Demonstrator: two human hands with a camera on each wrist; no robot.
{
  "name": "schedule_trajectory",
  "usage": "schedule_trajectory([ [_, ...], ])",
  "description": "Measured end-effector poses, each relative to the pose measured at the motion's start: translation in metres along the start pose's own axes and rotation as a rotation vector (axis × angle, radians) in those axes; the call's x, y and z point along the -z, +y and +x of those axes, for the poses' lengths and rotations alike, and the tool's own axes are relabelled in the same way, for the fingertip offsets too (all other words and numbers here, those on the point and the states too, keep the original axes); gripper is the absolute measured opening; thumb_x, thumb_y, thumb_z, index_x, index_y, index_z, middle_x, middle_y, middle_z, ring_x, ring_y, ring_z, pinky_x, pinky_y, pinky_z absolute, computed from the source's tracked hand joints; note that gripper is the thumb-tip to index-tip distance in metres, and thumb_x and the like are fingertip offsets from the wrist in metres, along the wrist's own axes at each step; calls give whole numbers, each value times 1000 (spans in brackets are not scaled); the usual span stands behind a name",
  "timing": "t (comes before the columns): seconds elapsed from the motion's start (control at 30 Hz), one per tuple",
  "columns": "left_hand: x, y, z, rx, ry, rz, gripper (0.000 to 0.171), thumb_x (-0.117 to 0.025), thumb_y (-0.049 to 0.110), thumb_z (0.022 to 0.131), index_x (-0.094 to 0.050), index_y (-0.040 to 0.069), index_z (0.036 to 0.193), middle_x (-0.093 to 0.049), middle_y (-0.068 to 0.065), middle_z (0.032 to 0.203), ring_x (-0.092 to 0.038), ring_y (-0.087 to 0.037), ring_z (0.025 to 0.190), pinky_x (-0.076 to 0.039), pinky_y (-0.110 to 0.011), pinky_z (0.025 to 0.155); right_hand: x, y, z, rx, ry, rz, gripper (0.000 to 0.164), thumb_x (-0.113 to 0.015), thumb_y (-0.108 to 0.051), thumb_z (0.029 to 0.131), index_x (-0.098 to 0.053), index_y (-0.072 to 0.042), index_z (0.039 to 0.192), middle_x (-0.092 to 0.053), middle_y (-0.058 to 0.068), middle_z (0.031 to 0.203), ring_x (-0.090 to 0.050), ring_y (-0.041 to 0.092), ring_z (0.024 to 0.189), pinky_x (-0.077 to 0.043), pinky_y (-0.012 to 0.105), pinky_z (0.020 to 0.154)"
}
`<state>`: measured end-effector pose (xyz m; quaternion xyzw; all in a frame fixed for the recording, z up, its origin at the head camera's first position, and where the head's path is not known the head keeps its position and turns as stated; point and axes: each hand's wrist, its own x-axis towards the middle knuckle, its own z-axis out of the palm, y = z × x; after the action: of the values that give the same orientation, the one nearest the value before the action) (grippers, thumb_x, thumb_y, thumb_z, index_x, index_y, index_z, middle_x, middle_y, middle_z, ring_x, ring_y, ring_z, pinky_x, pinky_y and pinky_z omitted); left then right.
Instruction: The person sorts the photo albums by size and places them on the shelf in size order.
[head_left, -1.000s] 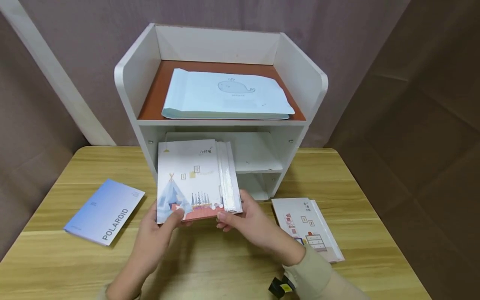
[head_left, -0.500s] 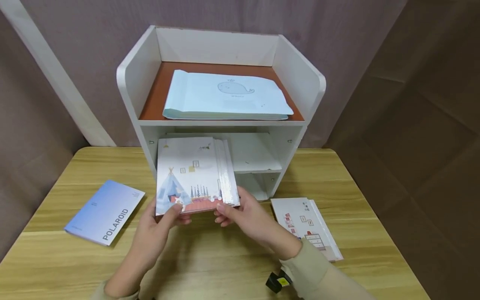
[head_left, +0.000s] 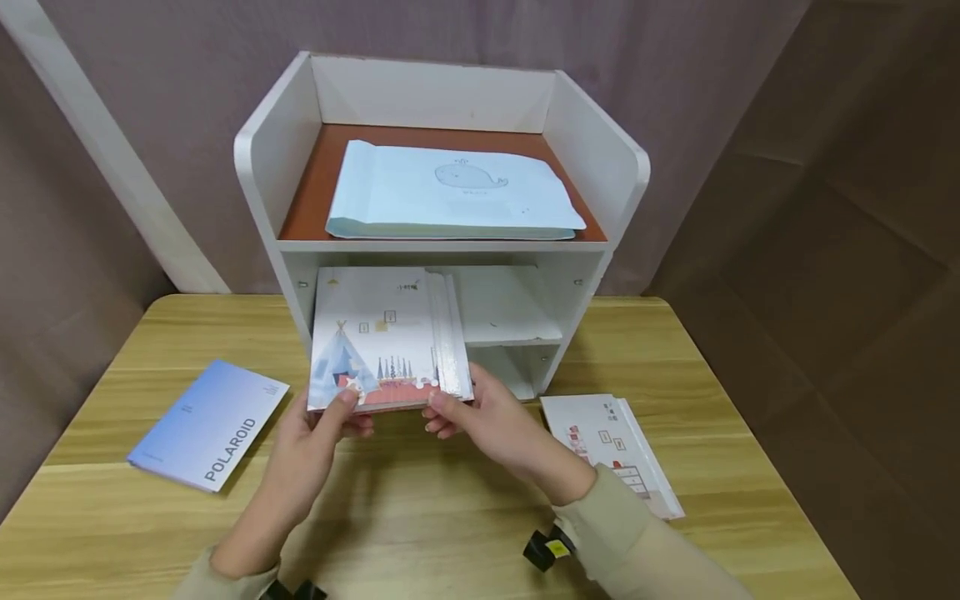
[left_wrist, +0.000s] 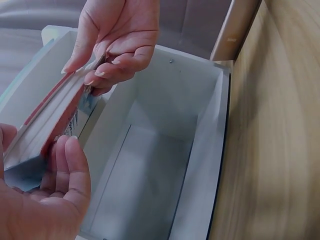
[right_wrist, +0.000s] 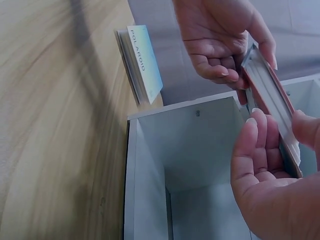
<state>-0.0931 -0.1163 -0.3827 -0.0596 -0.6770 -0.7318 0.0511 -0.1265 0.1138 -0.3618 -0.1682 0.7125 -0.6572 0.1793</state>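
Note:
A white book (head_left: 375, 308) with a blue tent and red rug on its cover sits at the left mouth of the middle shelf (head_left: 517, 304), tilted, its far part inside the opening. My left hand (head_left: 303, 450) holds its near left corner, thumb on the cover and fingers beneath. At the near right corner my right hand (head_left: 506, 425) grips it the same way, beside the ridged spine strip. Both wrist views show the book's page edge (left_wrist: 52, 112) between the thumbs and the curled fingers, above the lower compartment (left_wrist: 145, 175).
On top of the white cabinet (head_left: 442, 246) lies a pale blue whale-printed packet (head_left: 450, 192). A blue POLAROID book (head_left: 213, 425) is on the wooden table (head_left: 420, 533) at left. Another white book (head_left: 611, 450) lies at right, partly behind my right forearm.
Both hands have pushed the tent book forward, away from me, so more of it is within the shelf opening. The other books and the packet have stayed in place.

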Motion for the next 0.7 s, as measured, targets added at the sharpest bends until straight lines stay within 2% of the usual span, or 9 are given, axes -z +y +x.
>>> schedule_trajectory([
  [0.17, 2, 3, 10, 33, -14, -4, 34, -49, 25, 103, -51, -7, 113, -64, -18, 91, -67, -24, 77, -58, -36, 75, -1, -3, 6, 3, 23, 3, 32, -58, -23, 98, -49, -1, 119, -64, 19, 98, -64, 35, 91, -55, 44, 81],
  [0.3, 2, 3, 16, 77, -22, -15, 42, -47, 31, 103, -52, -11, 106, -64, -19, 88, -67, -23, 76, -57, -35, 76, 0, -2, 12, 20, 42, -11, 31, -58, -26, 98, -52, -2, 117, -63, 20, 98, -65, 28, 87, -56, 40, 78],
  [0.47, 0, 1, 23, 106, -4, -23, 45, -48, 37, 102, -52, -8, 105, -63, -19, 88, -66, -22, 75, -57, -34, 74, 1, 0, 18, 18, 74, -18, 33, -58, -32, 97, -55, -3, 113, -64, 16, 96, -65, 32, 89, -56, 39, 78],
  [0.63, -2, 0, 30, 111, 34, -14, 47, -48, 40, 101, -52, -7, 106, -61, -17, 87, -65, -21, 74, -57, -33, 73, 0, -2, 26, -22, 164, -19, 36, -60, -35, 96, -58, -1, 109, -66, 21, 94, -65, 40, 90, -57, 41, 77],
  [0.7, -2, 1, 34, 114, 52, -2, 49, -48, 41, 101, -52, -7, 107, -62, -14, 86, -65, -19, 74, -57, -32, 73, -2, -4, 28, -40, 214, -26, 37, -61, -35, 95, -59, 0, 107, -68, 22, 93, -67, 37, 85, -57, 42, 76],
])
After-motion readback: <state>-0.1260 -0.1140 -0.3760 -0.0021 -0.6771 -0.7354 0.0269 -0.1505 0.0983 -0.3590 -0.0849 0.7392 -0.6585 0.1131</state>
